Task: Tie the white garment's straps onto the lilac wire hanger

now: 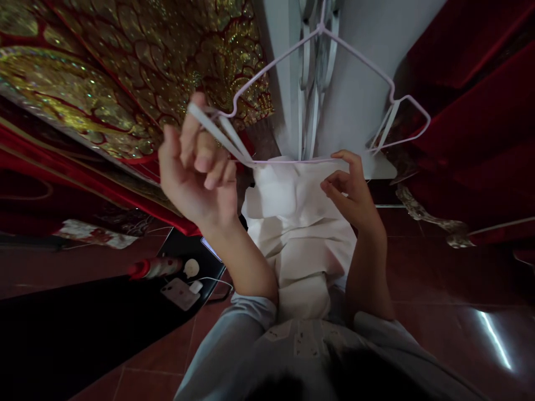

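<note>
One slim pale-pink hanger [320,28] bears white fabric garment [307,234] | left hand [204,175], loosely spread, touches narrow white strap [221,135] | right hand [351,195], thumb and forefinger parted, beside garment

Seemingly a clothing shop, gold-sequined garment [167,61], red garments [485,133]

We are losing the hook of the hanger [320,28] past the upper edge, seeing the left hand [199,170] blurred at its fingers and a lit screen [211,249] partly hiding behind its forearm [248,264], and failing to read the shirt's [238,342] tiny marks.
</note>
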